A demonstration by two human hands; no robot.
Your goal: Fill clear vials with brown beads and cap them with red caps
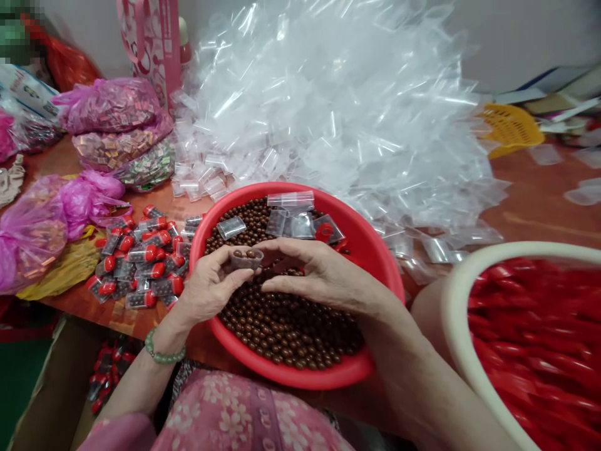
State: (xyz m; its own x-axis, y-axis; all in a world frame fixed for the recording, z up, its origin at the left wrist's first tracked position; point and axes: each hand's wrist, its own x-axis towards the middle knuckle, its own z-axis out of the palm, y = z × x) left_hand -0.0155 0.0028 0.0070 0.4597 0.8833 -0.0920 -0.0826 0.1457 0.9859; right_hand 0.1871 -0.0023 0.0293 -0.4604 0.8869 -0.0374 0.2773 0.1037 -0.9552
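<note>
Held over a red basin (397,275) is a small clear plastic container (248,263), its open end up and several brown balls showing in it. My left hand (206,285), with a green bead bracelet at the wrist, is closed around the container between thumb and fingers. My right hand (319,272) curves in from the right; its thumb and fingers are apart, and the fingertips are at or close to the container's rim. I see nothing held in it. Below both hands lie many shiny brown balls (291,338). Empty clear containers (300,225) rest on the balls at the basin's far side.
Filled containers with red caps (150,254) are heaped left of the basin. A large pile of clear containers (328,113) stands behind. At right is a cream tub (455,300) of red pieces. Pink bags (113,109), a yellow basket (511,125) and a cardboard box (42,382) surround these.
</note>
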